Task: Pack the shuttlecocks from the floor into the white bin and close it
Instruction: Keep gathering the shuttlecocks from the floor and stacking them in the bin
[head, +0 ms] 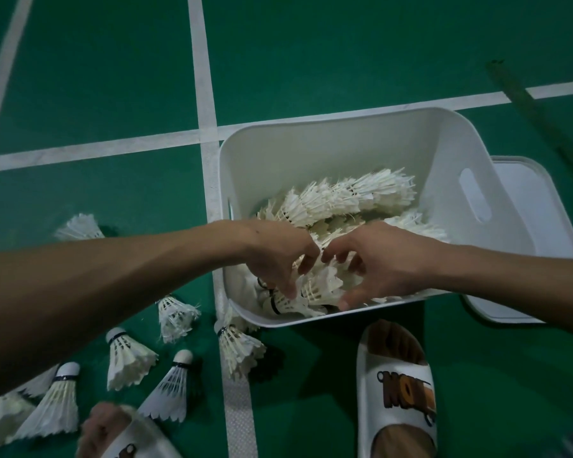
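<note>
The white bin [311,140] stands open on the green floor, holding nested rows of white feather shuttlecocks [351,196]. My left hand [275,256] and my right hand [387,262] are both inside the bin at its near side, fingers curled down around a short stack of shuttlecocks [318,287]. Several loose shuttlecocks [128,361] lie on the floor to the left of the bin, and one more shuttlecock [239,353] lies just below its near left corner. The bin's white lid [540,226] lies flat on the floor on the bin's right side.
White court lines [205,104] cross the green floor. My feet in white slippers rest near the bin: one slipper [397,388] below it, the other slipper [129,434] at the bottom left among the shuttlecocks. A dark green pole [536,117] lies at the upper right.
</note>
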Motion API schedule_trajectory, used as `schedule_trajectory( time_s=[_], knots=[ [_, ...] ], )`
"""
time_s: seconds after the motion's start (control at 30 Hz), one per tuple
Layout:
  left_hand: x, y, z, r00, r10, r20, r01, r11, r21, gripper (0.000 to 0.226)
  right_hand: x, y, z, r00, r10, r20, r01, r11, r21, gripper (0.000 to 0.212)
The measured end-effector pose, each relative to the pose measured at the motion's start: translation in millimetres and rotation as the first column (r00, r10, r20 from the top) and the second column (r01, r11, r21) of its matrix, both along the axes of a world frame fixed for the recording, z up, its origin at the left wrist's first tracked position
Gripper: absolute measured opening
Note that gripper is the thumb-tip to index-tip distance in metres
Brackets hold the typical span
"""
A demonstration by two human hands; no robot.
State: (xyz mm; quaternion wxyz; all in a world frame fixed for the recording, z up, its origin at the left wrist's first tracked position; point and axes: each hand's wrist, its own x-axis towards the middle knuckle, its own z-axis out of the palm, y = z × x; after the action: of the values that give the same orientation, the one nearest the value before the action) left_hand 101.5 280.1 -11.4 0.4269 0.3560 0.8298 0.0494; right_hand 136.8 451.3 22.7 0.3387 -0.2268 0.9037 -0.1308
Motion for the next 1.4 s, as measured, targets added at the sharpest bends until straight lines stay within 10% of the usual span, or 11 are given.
schedule_trajectory(
  time_s=[0.4, 0.63, 0.87, 1.2, 1.4],
  knots=[
    [5.5, 5.4, -0.8, 1.000, -0.028, -0.013, 0.028, 0.999, -0.038, 0.040, -14.0, -7.8, -7.8, 0.988, 0.040, 0.152, -0.048, 0.998, 0.049, 0.066],
    [5.6, 6.0, -5.7, 0.999, -0.015, -0.033, 0.014, 1.000, -0.021, 0.044, 3.4, -7.3, -21.2, 0.998, 0.053, -0.034, -0.050, 0.995, 0.089, 0.046],
    [7.6, -0.8, 0.2, 0.998, -0.007, -0.067, 0.005, 1.000, -0.023, 0.049, -6.4, 0.5, -5.8, 1.000, 0.017, 0.011, -0.018, 0.998, 0.061, 0.078],
    [-9.3, -74.8, 69.1, 0.846, 0.334, -0.416, -0.198, 0.921, 0.337, 0.025, -31.5, -50.8, 49.4, 0.946, -0.028, -0.322, -0.012, 0.993, -0.121, 0.057],
    [7.5, -126.6, 62.0, 0.845, 0.403, -0.352, -0.220, 0.862, 0.457, 0.039, -24.8, -126.0, 73.1, 0.907, 0.000, -0.420, -0.103, 0.970, -0.222, 0.036]
  ],
)
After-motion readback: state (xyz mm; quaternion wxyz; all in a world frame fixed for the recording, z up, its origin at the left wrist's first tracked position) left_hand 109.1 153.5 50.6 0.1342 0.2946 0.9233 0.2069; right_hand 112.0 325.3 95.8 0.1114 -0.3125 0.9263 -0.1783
